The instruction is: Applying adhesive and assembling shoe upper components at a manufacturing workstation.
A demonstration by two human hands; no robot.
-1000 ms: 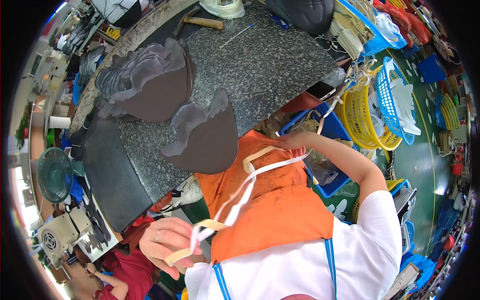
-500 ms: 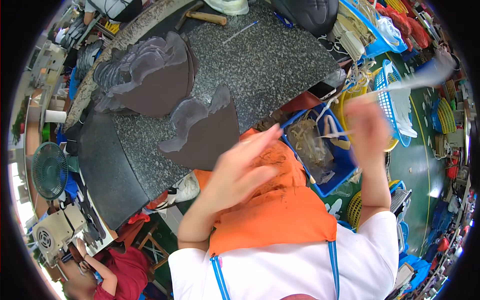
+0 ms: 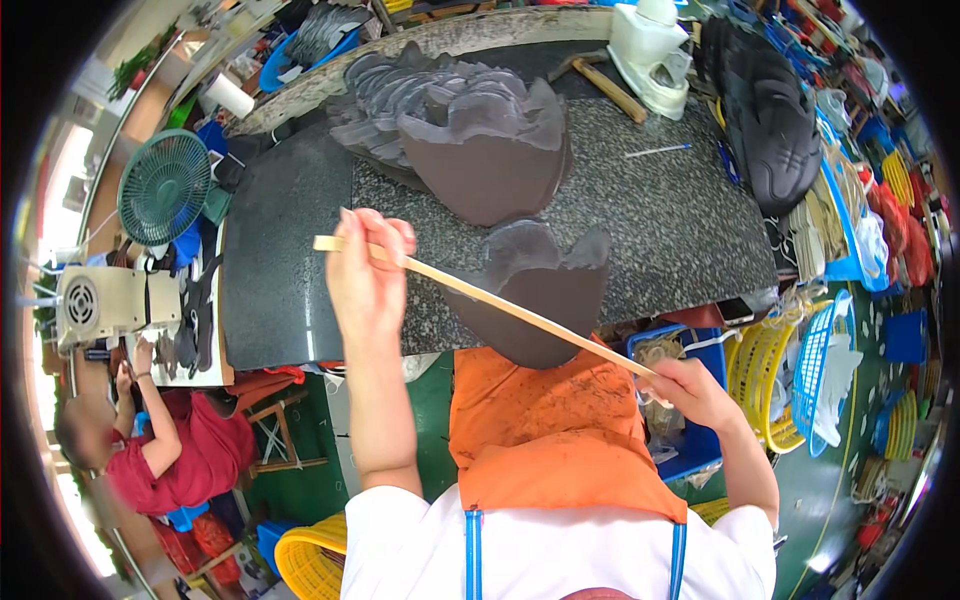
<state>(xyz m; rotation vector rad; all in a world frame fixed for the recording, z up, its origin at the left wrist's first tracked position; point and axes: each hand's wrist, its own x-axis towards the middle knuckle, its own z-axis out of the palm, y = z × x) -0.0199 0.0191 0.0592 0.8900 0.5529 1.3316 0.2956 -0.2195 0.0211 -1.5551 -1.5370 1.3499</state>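
A long, flat tan strip (image 3: 490, 298) runs straight and slanting between my two hands, over the table edge. My left hand (image 3: 370, 265) is closed on its upper end, with a short bit of strip sticking out past the fingers. Nearer my body, my right hand (image 3: 692, 392) pinches the lower end. Beneath the strip lies a single dark brown sheet piece (image 3: 540, 320) with a grey, scalloped edge. Farther off is a pile of similar overlapping pieces (image 3: 490, 170), their grey edges fanned out.
The speckled stone table (image 3: 670, 220) holds a hammer (image 3: 610, 88), a white shoe last (image 3: 650, 60), a pen (image 3: 657, 152) and a black shoe (image 3: 770, 130). A blue bin (image 3: 700, 450) and a yellow basket (image 3: 760, 390) stand at right. A person in red (image 3: 185, 445) works at left.
My left hand has gone from open and empty to holding the strip's upper end. My right hand has come lower, and the strip now stretches between both hands. The view has turned left.
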